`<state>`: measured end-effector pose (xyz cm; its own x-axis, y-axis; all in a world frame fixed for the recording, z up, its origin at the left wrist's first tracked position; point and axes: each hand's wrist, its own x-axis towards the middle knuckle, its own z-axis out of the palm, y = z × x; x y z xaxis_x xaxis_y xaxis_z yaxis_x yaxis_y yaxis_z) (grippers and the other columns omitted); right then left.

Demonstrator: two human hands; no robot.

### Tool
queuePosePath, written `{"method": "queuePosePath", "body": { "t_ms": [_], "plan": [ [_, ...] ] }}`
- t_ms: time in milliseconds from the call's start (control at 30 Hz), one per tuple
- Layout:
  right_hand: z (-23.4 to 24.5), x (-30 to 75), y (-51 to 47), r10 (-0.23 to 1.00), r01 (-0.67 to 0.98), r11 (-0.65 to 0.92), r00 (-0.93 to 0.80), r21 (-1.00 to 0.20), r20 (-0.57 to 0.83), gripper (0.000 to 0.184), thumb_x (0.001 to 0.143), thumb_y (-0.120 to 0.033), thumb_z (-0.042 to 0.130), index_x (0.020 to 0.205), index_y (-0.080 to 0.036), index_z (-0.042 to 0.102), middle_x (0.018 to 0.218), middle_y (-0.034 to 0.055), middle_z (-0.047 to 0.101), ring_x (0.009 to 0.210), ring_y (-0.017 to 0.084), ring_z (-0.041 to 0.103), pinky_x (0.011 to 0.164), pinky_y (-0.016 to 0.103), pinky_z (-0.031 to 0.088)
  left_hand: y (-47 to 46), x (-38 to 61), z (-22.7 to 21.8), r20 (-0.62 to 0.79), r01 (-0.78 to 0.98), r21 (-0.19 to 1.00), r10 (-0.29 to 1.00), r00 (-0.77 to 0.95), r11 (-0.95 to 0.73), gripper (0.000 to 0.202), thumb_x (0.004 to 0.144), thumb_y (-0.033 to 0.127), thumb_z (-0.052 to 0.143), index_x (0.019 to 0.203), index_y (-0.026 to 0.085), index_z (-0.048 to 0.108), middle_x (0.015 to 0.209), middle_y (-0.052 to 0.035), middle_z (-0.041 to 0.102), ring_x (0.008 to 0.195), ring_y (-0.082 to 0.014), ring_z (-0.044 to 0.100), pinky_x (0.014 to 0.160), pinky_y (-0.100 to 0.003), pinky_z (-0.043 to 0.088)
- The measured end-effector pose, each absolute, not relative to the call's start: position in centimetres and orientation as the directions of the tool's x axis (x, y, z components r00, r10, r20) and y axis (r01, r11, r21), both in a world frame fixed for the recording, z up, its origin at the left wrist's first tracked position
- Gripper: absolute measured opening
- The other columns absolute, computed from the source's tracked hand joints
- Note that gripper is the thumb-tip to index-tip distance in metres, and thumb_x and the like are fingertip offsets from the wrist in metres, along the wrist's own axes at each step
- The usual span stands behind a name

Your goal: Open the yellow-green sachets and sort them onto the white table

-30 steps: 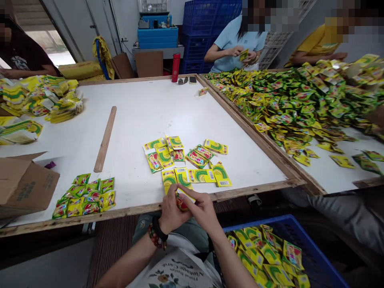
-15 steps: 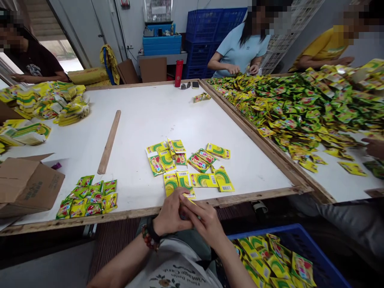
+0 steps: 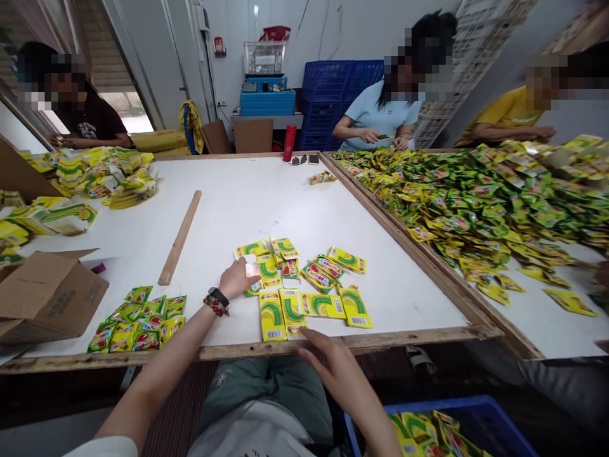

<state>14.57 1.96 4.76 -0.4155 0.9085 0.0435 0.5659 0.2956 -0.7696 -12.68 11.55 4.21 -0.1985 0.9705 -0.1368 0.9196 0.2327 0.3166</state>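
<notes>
Left hand (image 3: 234, 280) on yellow-green carton (image 3: 252, 269), inboard from near edge of tabletop (image 3: 404, 292); firm grasp cannot be confirmed. Right hand (image 3: 335, 363) unclenched over near edge, fingers extended, fingertip at barcoded carton (image 3: 292, 308)

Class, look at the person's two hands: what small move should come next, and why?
Probably the left hand should grip the packet at its fingertips and draw it toward the right hand: the left fingers appear to be touching that packet, while the right hand looks open and free by the table's front edge.
</notes>
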Motion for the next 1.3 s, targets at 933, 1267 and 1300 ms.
{"method": "queuePosePath", "body": {
  "t_ms": [933, 1267, 1300],
  "plan": [
    [5.0, 10.1, 1.4, 0.944, 0.206, 0.243, -0.276, -0.948, 0.183, 0.037, 0.093, -0.026, 0.044, 0.125, -0.023, 0.064, 0.117, 0.0096, 0.071, 0.105, 0.023, 0.067, 0.091, 0.038, 0.053, -0.5, -0.5, -0.8, 0.560, 0.464, 0.786, 0.789, -0.255, -0.408, 0.045, 0.074, 0.024, 0.069, 0.110, 0.023, 0.041, 0.136, -0.0176, 0.050, 0.122, -0.0279, 0.054, 0.096, -0.046, 0.048],
    [5.3, 10.0, 2.4, 0.933, 0.238, 0.283, -0.292, -0.929, 0.209, 0.028, 0.090, -0.026, 0.055, 0.113, -0.025, 0.071, 0.109, 0.0060, 0.074, 0.092, 0.025, 0.073, 0.082, 0.039, 0.059, 0.2, -0.9, -0.7, 0.301, 0.469, 0.866, 0.929, -0.213, -0.173, 0.047, 0.068, 0.025, 0.066, 0.109, 0.020, 0.044, 0.085, -0.0040, 0.063, 0.073, -0.0213, 0.064, 0.062, -0.032, 0.053],
    [5.4, 10.1, 2.5, 0.927, 0.236, 0.281, -0.318, -0.930, 0.199, 0.028, 0.091, -0.026, 0.054, 0.114, -0.025, 0.071, 0.109, 0.0057, 0.073, 0.093, 0.025, 0.073, 0.082, 0.038, 0.059, 0.2, -0.9, -0.8, 0.300, 0.475, 0.864, 0.927, -0.225, -0.164, 0.048, 0.066, 0.026, 0.066, 0.108, 0.020, 0.044, 0.083, -0.0036, 0.063, 0.071, -0.0213, 0.064, 0.061, -0.032, 0.052]
  ]
}}
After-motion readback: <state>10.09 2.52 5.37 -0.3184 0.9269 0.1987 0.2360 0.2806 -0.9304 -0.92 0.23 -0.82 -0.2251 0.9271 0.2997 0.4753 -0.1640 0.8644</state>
